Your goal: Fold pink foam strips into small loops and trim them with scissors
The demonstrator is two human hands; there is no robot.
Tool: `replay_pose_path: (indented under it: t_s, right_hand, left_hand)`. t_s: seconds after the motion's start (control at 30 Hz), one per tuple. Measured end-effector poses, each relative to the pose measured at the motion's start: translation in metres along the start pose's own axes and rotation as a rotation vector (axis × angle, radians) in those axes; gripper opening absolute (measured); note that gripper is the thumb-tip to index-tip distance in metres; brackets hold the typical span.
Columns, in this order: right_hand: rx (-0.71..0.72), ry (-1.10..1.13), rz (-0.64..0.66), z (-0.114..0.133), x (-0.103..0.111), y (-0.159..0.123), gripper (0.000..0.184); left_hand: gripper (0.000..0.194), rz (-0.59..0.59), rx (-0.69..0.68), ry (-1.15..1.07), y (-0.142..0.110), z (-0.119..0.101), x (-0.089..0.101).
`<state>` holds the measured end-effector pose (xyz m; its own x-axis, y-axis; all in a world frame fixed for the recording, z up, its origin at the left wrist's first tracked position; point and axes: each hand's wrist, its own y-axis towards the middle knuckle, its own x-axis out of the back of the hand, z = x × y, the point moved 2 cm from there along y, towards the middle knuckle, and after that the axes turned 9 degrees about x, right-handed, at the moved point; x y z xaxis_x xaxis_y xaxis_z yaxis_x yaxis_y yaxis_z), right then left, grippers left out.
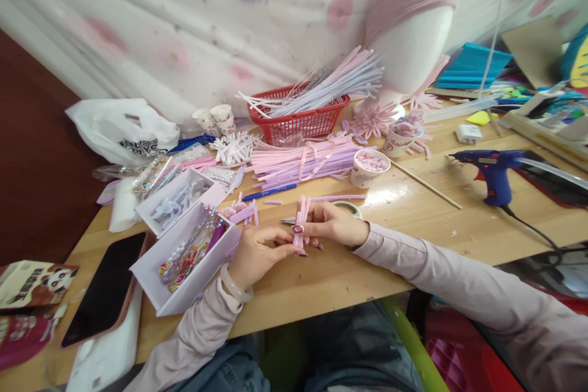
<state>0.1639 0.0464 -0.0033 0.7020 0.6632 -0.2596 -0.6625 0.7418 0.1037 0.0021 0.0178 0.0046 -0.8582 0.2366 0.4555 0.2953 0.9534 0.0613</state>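
Between my hands, short pale-pink chenille stems stand upright in a small bundle. My left hand pinches their lower end, and a pale bangle circles its wrist. From the other side, my right hand grips the same stems with thumb and fingers. An oval pink stone shows in front of the bundle; whether it is a worn ring, I cannot tell. Scissors lie behind my right hand, partly hidden by it. Short cut lilac stem pieces lie behind my left hand.
White boxes of trinkets stand left, near a phone. Behind are bundled pink and lilac stems, a red basket and a paper cup. Right are a wooden stick and a corded blue glue gun.
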Motion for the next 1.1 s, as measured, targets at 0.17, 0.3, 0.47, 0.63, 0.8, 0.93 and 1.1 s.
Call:
replay_pose_path:
  t_s: [0.17,0.3,0.47,0.63,0.8,0.93,1.1]
  right_hand:
    - [-0.006,-0.01,0.013,0.0006,0.0001,0.0001,0.033]
    - [-0.012,-0.008,0.027,0.0004,-0.0004,0.0004,0.034]
    - [-0.01,-0.011,0.022,0.0011,-0.0008,0.0002,0.033]
    - [-0.003,-0.038,0.011,0.002,0.0001,-0.0011,0.034]
    - [0.032,-0.086,0.023,0.0009,-0.0005,-0.0025,0.032]
    - [0.061,-0.122,0.013,0.0003,-0.0033,-0.0028,0.031]
    - [0.097,-0.121,-0.033,0.0013,-0.0041,-0.0017,0.03]
  left_hand:
    - [0.015,0.009,-0.006,0.005,0.0007,-0.0017,0.0006]
    - [0.013,0.009,0.006,-0.012,0.0006,-0.0026,0.0008]
    - [0.013,0.015,0.036,-0.037,0.0011,0.0011,0.0008]
    - [0.027,0.255,0.189,-0.253,0.0023,0.0016,-0.0006]
    - [0.037,0.428,0.279,-0.374,0.002,-0.0037,-0.0019]
    - [0.028,0.416,0.296,-0.317,0.0033,-0.0024,-0.0033]
    - [0.025,0.405,0.322,-0.329,0.0043,0.0027,-0.005]
